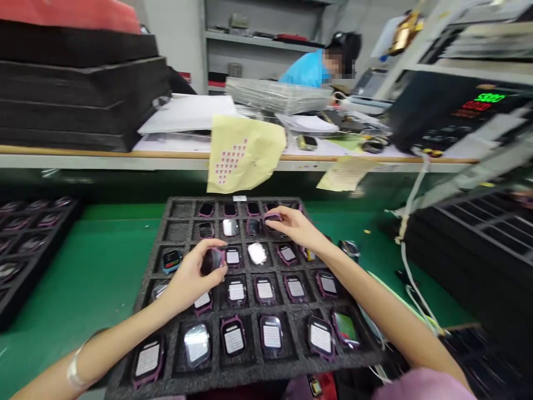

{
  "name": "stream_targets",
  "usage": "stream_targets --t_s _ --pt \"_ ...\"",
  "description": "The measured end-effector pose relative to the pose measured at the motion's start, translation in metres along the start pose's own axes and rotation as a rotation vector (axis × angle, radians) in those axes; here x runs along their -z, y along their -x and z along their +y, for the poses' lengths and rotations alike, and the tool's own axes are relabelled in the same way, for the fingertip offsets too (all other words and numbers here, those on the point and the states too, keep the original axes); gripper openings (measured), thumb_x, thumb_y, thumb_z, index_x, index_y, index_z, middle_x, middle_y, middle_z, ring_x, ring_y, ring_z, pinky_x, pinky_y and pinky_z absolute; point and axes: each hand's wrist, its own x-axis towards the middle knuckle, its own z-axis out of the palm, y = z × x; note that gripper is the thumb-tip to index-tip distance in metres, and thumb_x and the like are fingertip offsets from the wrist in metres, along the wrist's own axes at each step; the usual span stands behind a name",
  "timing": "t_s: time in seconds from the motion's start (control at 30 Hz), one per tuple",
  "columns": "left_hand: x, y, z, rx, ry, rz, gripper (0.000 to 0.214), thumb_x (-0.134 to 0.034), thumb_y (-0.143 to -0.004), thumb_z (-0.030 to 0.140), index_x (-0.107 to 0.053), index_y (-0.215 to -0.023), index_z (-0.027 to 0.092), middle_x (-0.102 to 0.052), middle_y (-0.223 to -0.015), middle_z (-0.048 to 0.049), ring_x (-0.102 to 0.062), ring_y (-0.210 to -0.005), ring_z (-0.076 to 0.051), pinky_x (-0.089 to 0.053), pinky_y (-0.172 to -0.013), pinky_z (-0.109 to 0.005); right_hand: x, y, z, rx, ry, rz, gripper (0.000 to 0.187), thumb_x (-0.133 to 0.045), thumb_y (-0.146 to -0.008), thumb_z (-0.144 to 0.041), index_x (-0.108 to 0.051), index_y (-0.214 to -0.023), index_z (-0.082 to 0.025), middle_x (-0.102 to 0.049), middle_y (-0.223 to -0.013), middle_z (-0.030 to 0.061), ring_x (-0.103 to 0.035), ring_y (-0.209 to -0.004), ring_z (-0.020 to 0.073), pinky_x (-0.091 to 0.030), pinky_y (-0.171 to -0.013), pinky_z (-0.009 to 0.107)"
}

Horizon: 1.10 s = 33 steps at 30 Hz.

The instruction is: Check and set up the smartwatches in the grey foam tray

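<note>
A black foam tray with square compartments lies in front of me, holding rows of smartwatches, many in purple cases and several with lit white screens. My left hand is closed, thumb and fingers gripping the edges of a purple-cased smartwatch over the tray's left middle. At the back right compartments, my right hand pinches another purple smartwatch; whether that one is lifted clear of its slot I cannot tell. Between the hands lies a bright-screened watch. One blue-cased watch sits left of my left hand.
Another watch tray lies at left on the green mat. Stacked black trays and a white cable are at right. Above, a shelf bears papers, black foam and a lit display unit. A person in blue bends beyond.
</note>
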Motion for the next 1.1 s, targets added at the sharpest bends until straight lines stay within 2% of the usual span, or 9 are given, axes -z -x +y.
stream_targets --t_s 0.03,0.07,0.17,0.3,0.5,0.6,0.77,0.97,1.1 --pt "0.000 -0.001 0.000 -0.022 -0.030 0.006 0.034 -0.060 -0.076 0.017 -0.053 -0.109 0.018 -0.057 -0.085 -0.0003 -0.057 -0.072 -0.015 -0.046 -0.070 -0.028 -0.003 0.001 -0.008 0.039 -0.126 -0.052 0.019 -0.050 -0.094 -0.031 -0.057 -0.104 -0.016 -0.067 -0.104 0.0092 -0.065 -0.097 0.0216 -0.051 -0.085 0.037" --pt "0.001 -0.001 0.000 -0.042 -0.058 0.016 0.033 -0.059 -0.076 0.016 -0.053 -0.108 0.018 -0.057 -0.087 -0.0006 -0.057 -0.075 -0.015 -0.046 -0.072 -0.028 -0.007 0.002 -0.017 0.025 -0.439 -0.096 0.019 -0.050 -0.094 -0.031 -0.055 -0.105 -0.017 -0.068 -0.105 0.0099 -0.066 -0.097 0.0219 -0.051 -0.088 0.040" --pt "0.001 -0.001 0.001 -0.091 -0.117 0.043 0.031 -0.057 -0.076 0.015 -0.053 -0.106 0.019 -0.058 -0.096 -0.0022 -0.056 -0.086 -0.018 -0.044 -0.079 -0.029 -0.023 0.010 -0.041 -0.132 -0.988 -0.248 0.023 -0.059 -0.091 -0.030 -0.054 -0.109 -0.017 -0.070 -0.099 0.0097 -0.069 -0.093 0.0230 -0.049 -0.092 0.045" --pt "0.003 0.000 -0.001 -0.091 -0.148 0.041 0.032 -0.054 -0.076 0.012 -0.053 -0.106 0.019 -0.060 -0.100 -0.0032 -0.056 -0.091 -0.019 -0.044 -0.082 -0.030 -0.039 0.018 -0.053 -0.285 -1.237 -0.380 0.038 -0.065 -0.087 -0.025 -0.052 -0.121 -0.014 -0.069 -0.105 0.0139 -0.065 -0.104 0.0254 -0.043 -0.100 0.047" --pt "0.004 0.002 0.000 -0.104 -0.146 -0.072 0.033 -0.051 -0.076 0.009 -0.052 -0.107 0.019 -0.061 -0.103 -0.0030 -0.057 -0.093 -0.019 -0.043 -0.085 -0.030 -0.040 0.023 -0.046 -0.285 -1.286 -0.470 0.046 -0.065 -0.088 -0.025 -0.050 -0.130 -0.016 -0.069 -0.110 0.0130 -0.065 -0.105 0.0258 -0.038 -0.105 0.052" --pt "0.003 0.002 0.000 -0.101 -0.149 -0.060 0.031 -0.053 -0.077 0.012 -0.052 -0.107 0.019 -0.060 -0.100 -0.0031 -0.056 -0.090 -0.019 -0.043 -0.081 -0.029 -0.039 0.023 -0.042 -0.237 -1.224 -0.487 0.047 -0.071 -0.083 -0.024 -0.055 -0.127 -0.019 -0.069 -0.110 0.0112 -0.066 -0.103 0.0259 -0.041 -0.101 0.050" --pt "0.003 0.000 -0.002 -0.104 -0.134 -0.044 0.033 -0.055 -0.079 0.013 -0.050 -0.111 0.019 -0.059 -0.099 -0.0035 -0.055 -0.088 -0.018 -0.043 -0.079 -0.028 -0.037 0.025 -0.037 -0.156 -1.151 -0.456 0.040 -0.075 -0.079 -0.021 -0.062 -0.117 -0.016 -0.071 -0.100 0.0103 -0.068 -0.093 0.0224 -0.049 -0.089 0.039" --pt "0.003 0.001 0.000 -0.108 -0.127 -0.058 0.034 -0.055 -0.079 0.013 -0.051 -0.112 0.019 -0.059 -0.099 -0.0029 -0.056 -0.089 -0.018 -0.043 -0.078 -0.026 -0.033 0.027 -0.040 -0.147 -1.254 -0.544 0.037 -0.073 -0.081 -0.023 -0.062 -0.116 -0.019 -0.068 -0.104 0.0098 -0.068 -0.096 0.0268 -0.051 -0.087 0.043" --pt "0.004 0.001 0.002 -0.120 -0.146 -0.056 0.031 -0.054 -0.079 0.014 -0.051 -0.109 0.019 -0.059 -0.101 -0.0032 -0.056 -0.093 -0.019 -0.043 -0.083 -0.028 -0.034 0.028 -0.039 -0.136 -1.261 -0.553 0.037 -0.072 -0.081 -0.026 -0.061 -0.115 -0.018 -0.068 -0.106 0.0122 -0.069 -0.093 0.0280 -0.054 -0.080 0.040"
